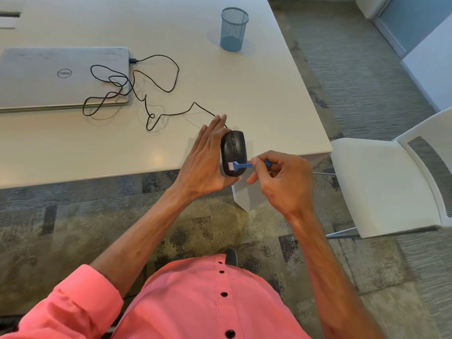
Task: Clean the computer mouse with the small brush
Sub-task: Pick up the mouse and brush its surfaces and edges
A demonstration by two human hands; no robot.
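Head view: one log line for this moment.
phase: brushing | left hand: holds mouse at edge of table | right hand: pinches small brush | bristles: on mouse's near end

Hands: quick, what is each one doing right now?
Left hand: holds the mouse, fingers straight, thumb round its near end.
Right hand: pinches the small brush.
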